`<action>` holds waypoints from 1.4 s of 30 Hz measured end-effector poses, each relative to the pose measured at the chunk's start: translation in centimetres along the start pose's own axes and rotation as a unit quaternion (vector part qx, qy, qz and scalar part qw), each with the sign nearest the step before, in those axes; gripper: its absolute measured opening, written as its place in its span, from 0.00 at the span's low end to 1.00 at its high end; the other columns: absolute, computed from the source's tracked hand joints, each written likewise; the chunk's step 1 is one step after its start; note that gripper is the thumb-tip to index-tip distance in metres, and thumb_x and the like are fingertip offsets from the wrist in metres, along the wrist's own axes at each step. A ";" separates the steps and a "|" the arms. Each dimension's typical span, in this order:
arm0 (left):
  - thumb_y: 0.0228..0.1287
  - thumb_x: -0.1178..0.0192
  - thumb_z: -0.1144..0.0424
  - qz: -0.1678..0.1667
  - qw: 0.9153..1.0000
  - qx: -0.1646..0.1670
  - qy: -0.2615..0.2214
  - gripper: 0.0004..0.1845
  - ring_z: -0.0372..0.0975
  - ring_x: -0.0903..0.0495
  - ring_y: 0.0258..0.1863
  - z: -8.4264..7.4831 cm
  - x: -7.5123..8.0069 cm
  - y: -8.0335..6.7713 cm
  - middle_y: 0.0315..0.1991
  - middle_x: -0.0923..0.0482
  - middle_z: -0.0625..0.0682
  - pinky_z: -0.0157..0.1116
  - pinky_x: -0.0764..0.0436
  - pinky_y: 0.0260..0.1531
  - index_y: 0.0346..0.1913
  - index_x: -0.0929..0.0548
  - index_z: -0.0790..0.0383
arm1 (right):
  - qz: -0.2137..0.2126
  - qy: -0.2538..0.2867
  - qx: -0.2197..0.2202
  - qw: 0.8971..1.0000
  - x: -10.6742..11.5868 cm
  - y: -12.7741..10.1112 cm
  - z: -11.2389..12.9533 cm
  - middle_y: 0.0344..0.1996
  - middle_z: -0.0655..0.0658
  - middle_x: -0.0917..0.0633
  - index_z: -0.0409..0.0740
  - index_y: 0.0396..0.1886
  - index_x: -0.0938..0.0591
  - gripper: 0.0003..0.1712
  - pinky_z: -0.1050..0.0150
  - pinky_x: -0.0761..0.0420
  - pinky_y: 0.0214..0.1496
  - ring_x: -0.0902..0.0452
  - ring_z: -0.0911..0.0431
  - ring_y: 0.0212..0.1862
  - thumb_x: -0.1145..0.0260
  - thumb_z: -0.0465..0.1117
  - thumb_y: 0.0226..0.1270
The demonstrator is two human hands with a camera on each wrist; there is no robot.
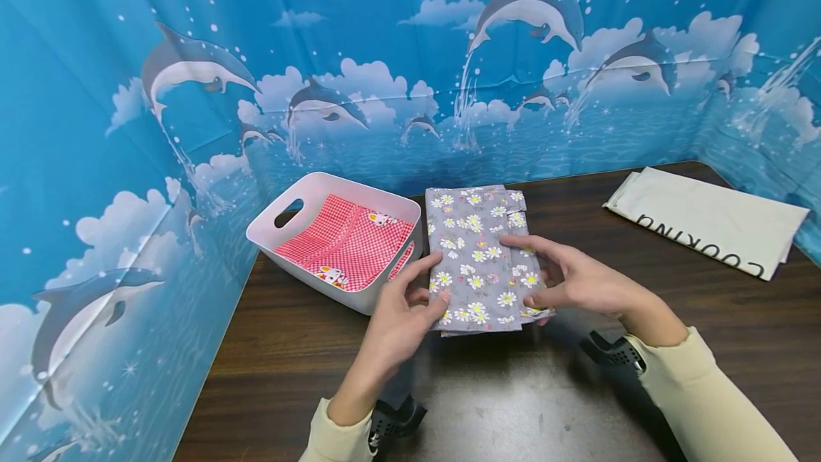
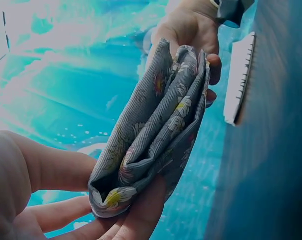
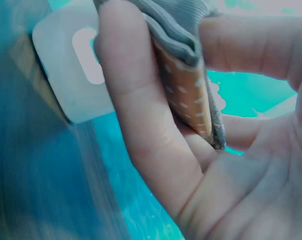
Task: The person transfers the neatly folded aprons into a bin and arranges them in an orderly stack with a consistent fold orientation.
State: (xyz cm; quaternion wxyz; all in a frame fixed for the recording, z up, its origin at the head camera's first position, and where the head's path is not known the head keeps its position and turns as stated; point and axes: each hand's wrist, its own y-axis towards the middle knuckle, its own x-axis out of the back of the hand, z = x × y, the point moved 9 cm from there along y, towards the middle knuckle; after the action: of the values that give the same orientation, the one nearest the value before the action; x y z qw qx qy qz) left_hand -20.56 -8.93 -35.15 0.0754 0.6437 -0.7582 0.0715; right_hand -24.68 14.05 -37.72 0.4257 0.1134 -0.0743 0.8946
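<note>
A folded grey cloth (image 1: 477,255) with white daisies is held a little above the dark table, just right of the white bin. My left hand (image 1: 437,289) pinches its near left edge, thumb on top and fingers beneath. My right hand (image 1: 521,271) grips the right edge the same way. In the left wrist view the cloth's stacked folds (image 2: 155,135) run from my left fingers (image 2: 141,210) up to the right hand (image 2: 190,25). The right wrist view shows my right fingers (image 3: 141,110) curled round the cloth's edge (image 3: 183,80), whose inner layer is orange with dots.
A white handled bin (image 1: 269,230) holding a folded red checked cloth (image 1: 349,244) stands at the table's left. A cream cloth printed "COOKING" (image 1: 705,219) lies at the far right. A blue dolphin backdrop (image 1: 128,127) walls the back and left.
</note>
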 end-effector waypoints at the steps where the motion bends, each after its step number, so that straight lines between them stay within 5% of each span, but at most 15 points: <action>1: 0.72 0.34 0.72 -0.001 1.000 -0.005 -0.003 0.31 0.38 0.18 0.35 -0.2 0.1 -0.1 0.59 0.22 0.65 0.30 0.27 0.26 0.76 0.23 0.56 | -0.001 0.012 0.002 1.000 -0.1 0.0 0.1 0.52 0.30 0.23 0.50 0.87 0.42 0.53 0.55 0.13 0.35 0.21 0.48 0.34 0.25 0.33 0.69; 5: 0.72 0.35 0.72 -0.001 1.000 -0.023 -0.016 0.31 0.39 0.17 0.38 -0.9 0.4 -0.5 0.63 0.24 0.65 0.30 0.22 0.29 0.76 0.24 0.58 | -0.003 0.064 0.008 0.998 -0.2 0.1 0.6 0.70 0.27 0.30 0.46 0.87 0.45 0.54 0.50 0.08 0.42 0.13 0.47 0.48 0.28 0.28 0.68; 21: 0.73 0.36 0.73 0.016 0.999 -0.031 -0.041 0.33 0.38 0.16 0.44 -1.9 0.7 -1.3 0.72 0.30 0.63 0.29 0.16 0.37 0.79 0.27 0.59 | -0.013 0.086 0.037 0.996 -0.5 -0.4 2.0 0.74 0.29 0.32 0.45 0.86 0.42 0.52 0.50 0.08 0.46 0.12 0.48 0.54 0.28 0.27 0.68; 42: 0.74 0.36 0.73 0.009 0.999 -0.025 -0.039 0.32 0.41 0.14 0.42 -2.1 1.2 -1.4 0.59 0.23 0.68 0.30 0.17 0.35 0.79 0.27 0.58 | -0.014 0.081 0.056 0.995 -0.8 -0.3 2.1 0.74 0.31 0.33 0.46 0.86 0.41 0.48 0.53 0.08 0.50 0.12 0.49 0.57 0.30 0.30 0.72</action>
State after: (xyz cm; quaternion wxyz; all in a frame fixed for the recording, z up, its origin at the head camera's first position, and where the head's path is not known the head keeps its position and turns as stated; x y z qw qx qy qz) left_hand -19.36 -9.90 -32.82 0.0614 0.6374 -0.7676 0.0276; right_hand -23.71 13.15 -35.84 0.4362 0.0655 0.0124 0.8974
